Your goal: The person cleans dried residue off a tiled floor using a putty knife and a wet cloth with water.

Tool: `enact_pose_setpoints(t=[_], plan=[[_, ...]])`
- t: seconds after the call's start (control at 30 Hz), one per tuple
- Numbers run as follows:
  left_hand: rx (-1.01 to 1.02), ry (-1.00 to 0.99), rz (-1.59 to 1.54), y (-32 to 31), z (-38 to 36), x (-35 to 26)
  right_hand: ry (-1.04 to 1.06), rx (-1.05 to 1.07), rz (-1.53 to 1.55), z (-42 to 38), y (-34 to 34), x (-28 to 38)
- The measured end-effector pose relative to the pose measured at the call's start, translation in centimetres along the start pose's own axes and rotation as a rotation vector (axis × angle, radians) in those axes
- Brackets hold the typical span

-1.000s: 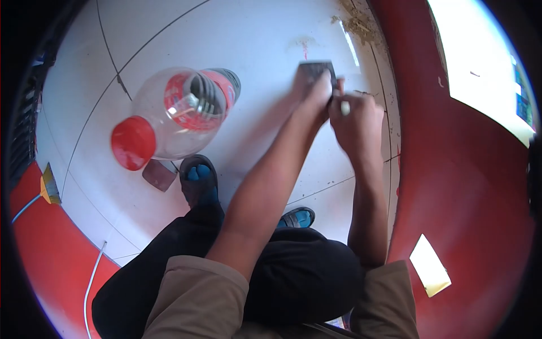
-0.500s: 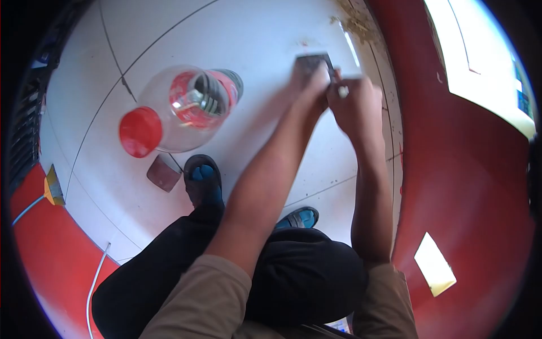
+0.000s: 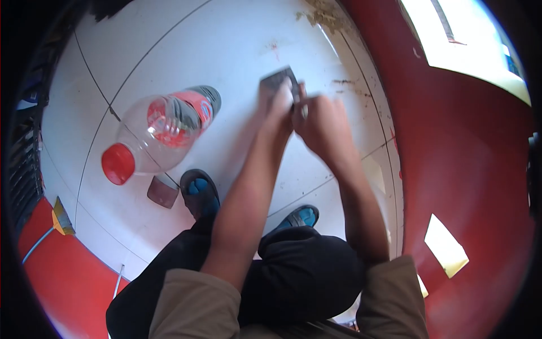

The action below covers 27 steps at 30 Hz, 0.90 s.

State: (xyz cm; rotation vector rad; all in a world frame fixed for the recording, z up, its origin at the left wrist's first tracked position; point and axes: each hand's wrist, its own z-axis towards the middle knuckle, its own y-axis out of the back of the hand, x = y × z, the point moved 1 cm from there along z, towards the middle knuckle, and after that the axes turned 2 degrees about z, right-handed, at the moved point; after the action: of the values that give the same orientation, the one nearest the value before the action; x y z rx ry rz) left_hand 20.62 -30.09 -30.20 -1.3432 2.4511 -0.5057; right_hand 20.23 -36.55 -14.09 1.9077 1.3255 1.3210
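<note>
My left hand [image 3: 280,104] is closed on a dark, flat, square piece [image 3: 278,78], which I hold low over the white tiled floor. Right beside it, my right hand [image 3: 324,124] is curled into a fist, blurred by motion. A small pale bit and a thin brownish end show at its fingers; I cannot tell what they belong to. To the left stands a large clear plastic bottle [image 3: 161,133] with a red cap and red label, dark at its far end. Near its cap, a brownish square piece [image 3: 162,192] lies on the floor by my sandalled foot [image 3: 199,189].
A red wall [image 3: 446,147] curves along the right side. Brown debris [image 3: 327,17] lies at the far edge of the floor. On the left are a yellow-headed brush or broom [image 3: 62,219] with a light blue handle and a dark slatted rack [image 3: 25,135].
The view has shifted, so the bottle and floor appear further left and lower. My hands, still close together, have come slightly nearer to me, and the dark piece is turned a little.
</note>
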Motion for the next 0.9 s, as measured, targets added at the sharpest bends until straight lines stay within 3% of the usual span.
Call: enact_pose_setpoints(t=[0.07,0.1,0.13,0.2,0.27,0.3,0.33,0.4,0.47,0.6,0.73,0.8,0.9], plan=[[0.008,-0.146,0.098,0.0,-1.3,0.4,0.093,-0.147,0.074,-0.5,-2.1,-1.4],[-0.001,-0.163,0.098,-0.7,0.2,-0.7,0.075,-0.122,0.067,0.8,-1.5,-0.8],[-0.011,-0.170,0.102,-1.8,2.3,-1.8,0.048,-0.097,0.060,2.5,-0.4,-0.1],[0.213,-0.096,0.074,-3.5,4.9,-5.0,0.047,-0.177,0.145,5.3,0.3,1.0],[0.220,-0.062,0.189,-2.2,3.5,-3.9,0.051,-0.158,0.118,3.4,0.2,1.0],[0.037,-0.030,0.222,-1.7,0.1,-1.8,0.042,-0.100,0.088,1.4,-0.5,0.1],[-0.030,-0.283,0.336,-1.1,-3.8,0.0,0.007,-0.038,0.079,-1.2,-1.0,-0.6],[0.006,-0.164,0.244,1.5,-4.8,3.9,-0.012,-0.107,0.096,-4.6,-2.0,-1.0],[0.056,-0.110,0.342,1.7,-1.7,3.3,-0.057,-0.090,0.056,-3.4,-1.9,-1.6],[0.073,-0.157,0.281,-4.2,-0.9,-3.1,0.064,-0.230,0.081,2.2,-1.0,-0.5],[0.047,-0.040,0.308,2.9,-4.1,4.4,-0.063,-0.019,0.063,-5.8,-1.8,-1.9],[0.000,-0.106,0.302,2.4,-5.4,5.1,-0.003,-0.108,0.088,-6.7,-3.8,-3.7],[0.086,-0.118,0.307,-1.1,-1.0,-0.2,0.020,-0.146,0.133,-0.7,-1.6,-2.0]])
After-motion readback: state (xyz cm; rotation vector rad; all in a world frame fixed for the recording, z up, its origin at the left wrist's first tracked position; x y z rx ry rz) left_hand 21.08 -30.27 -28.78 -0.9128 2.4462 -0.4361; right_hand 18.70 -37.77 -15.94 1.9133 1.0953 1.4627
